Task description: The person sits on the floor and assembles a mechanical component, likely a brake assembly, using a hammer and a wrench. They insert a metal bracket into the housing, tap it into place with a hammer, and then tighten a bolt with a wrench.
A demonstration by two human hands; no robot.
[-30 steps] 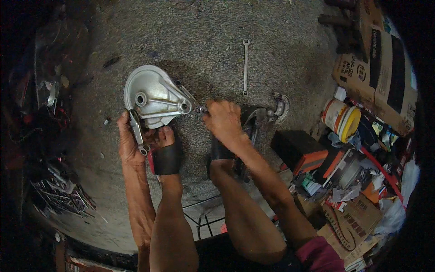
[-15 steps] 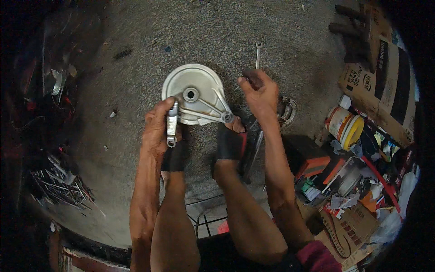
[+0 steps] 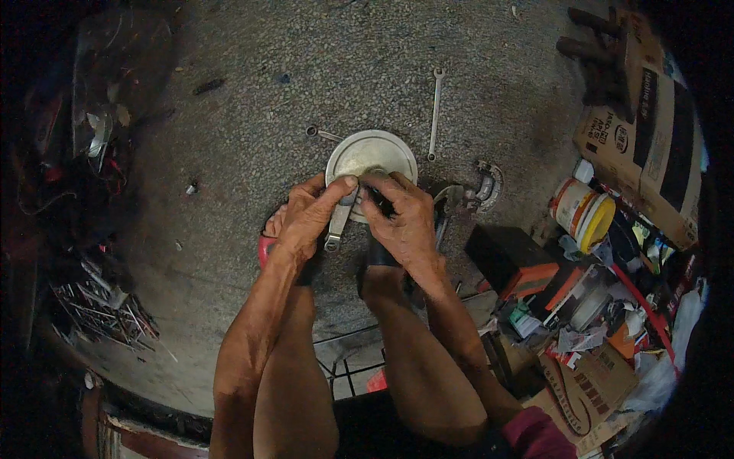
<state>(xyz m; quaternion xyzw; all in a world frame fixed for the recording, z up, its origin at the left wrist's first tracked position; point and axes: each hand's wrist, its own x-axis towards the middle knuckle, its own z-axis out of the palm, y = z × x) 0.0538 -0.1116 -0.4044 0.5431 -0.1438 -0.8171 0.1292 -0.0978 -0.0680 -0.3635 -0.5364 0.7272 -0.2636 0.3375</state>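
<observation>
Holding metal disc (image 3: 373, 147), pebbled floor (image 3: 252, 115), cardboard carton (image 3: 673, 164)

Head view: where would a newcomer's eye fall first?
On the pale metal disc at the centre, with the left hand and right hand at its lower edge. Next, the wrench lying on the floor, up and right of it; then the yellow-ended tub at right, beside a big carton.
</observation>
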